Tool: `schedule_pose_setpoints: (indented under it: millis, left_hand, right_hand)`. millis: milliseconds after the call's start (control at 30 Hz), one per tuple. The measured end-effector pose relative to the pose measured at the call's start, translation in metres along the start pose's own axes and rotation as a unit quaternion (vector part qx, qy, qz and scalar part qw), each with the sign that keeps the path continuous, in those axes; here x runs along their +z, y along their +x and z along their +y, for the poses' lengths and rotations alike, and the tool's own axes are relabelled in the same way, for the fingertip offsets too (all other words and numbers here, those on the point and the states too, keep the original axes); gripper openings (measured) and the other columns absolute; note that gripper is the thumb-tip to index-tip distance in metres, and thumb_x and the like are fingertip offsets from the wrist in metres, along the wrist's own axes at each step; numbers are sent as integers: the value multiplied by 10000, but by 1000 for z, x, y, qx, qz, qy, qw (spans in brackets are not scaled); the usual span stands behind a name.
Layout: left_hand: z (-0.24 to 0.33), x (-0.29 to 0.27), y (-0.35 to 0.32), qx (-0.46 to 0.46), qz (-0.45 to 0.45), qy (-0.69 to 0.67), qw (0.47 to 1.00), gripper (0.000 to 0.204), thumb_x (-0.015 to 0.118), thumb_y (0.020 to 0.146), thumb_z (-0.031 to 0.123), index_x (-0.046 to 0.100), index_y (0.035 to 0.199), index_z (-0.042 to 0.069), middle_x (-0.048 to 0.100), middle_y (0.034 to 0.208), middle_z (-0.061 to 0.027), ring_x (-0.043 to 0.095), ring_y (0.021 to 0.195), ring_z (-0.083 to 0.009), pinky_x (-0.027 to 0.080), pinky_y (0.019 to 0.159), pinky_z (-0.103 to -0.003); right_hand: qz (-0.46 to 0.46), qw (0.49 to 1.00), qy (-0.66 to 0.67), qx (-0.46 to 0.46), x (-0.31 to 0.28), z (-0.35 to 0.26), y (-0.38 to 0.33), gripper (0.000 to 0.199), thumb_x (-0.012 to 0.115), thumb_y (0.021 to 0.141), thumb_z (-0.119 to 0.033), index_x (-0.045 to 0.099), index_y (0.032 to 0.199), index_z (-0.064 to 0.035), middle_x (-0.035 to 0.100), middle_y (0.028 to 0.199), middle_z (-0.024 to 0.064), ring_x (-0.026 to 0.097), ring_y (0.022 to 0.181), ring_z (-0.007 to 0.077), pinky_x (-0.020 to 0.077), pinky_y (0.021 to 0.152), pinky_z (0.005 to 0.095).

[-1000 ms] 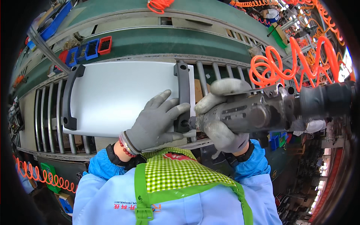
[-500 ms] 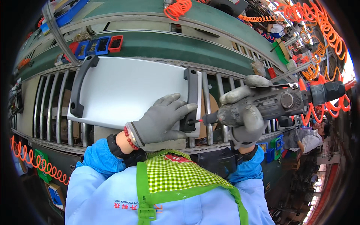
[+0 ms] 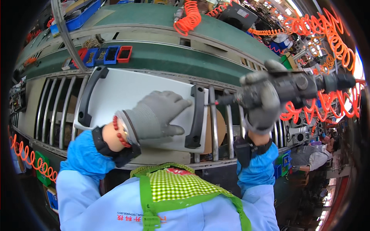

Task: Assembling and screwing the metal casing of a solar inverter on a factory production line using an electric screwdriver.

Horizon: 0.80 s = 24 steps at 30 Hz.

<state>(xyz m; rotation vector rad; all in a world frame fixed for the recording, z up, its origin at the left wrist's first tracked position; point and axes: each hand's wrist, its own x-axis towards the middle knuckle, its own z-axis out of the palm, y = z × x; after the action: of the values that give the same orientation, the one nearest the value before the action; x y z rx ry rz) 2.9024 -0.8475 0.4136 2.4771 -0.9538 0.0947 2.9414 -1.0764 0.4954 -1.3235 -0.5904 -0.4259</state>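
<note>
A silver flat panel (image 3: 127, 86) lies on the rollers, with a black handle (image 3: 91, 94) at its left end and another black handle (image 3: 195, 119) at its right. Grey-gloved, my left hand (image 3: 156, 115) rests over the panel with fingers apart, its fingertips close to the right handle. My right hand (image 3: 266, 102), also gloved and slightly blurred, is closed around a dark power screwdriver (image 3: 295, 86). The screwdriver lies sideways, its bit pointing left toward the right handle's outer edge. Whether the bit touches the handle, I cannot tell.
Metal rollers (image 3: 65, 111) run beneath the panel. Beyond stand small blue bins (image 3: 111, 54) and a red bin (image 3: 124, 54) of small parts. Orange coiled hoses (image 3: 187, 17) hang at the back and right. A person (image 3: 316, 154) is at the right.
My right hand has lifted the screwdriver away from the right handle's near end, toward the far side and right. My left hand has slid left off that handle.
</note>
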Motion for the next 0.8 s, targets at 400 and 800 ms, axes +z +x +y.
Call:
schedule_pose_setpoints:
  millis: [400, 800]
  left_hand:
    - [-64, 18, 75, -45, -71, -83, 993, 985, 680, 734, 642, 402, 1352, -74, 507, 1265, -298, 500, 1185, -426, 411, 1017, -433]
    - [-80, 47, 103, -23, -103, -176, 979, 1005, 729, 653, 664, 415, 1387, 52, 541, 1235, -226, 513, 1173, -397, 357, 1017, -485]
  right_hand:
    - [8, 996, 40, 74, -11, 80, 40, 415, 589, 818, 47, 453, 1209, 28, 641, 789, 115, 607, 635, 137, 499, 541, 261]
    - [20, 993, -99, 65, -24, 88, 37, 583, 640, 780, -158, 394, 1248, 88, 644, 812, 160, 652, 695, 251, 574, 678, 354]
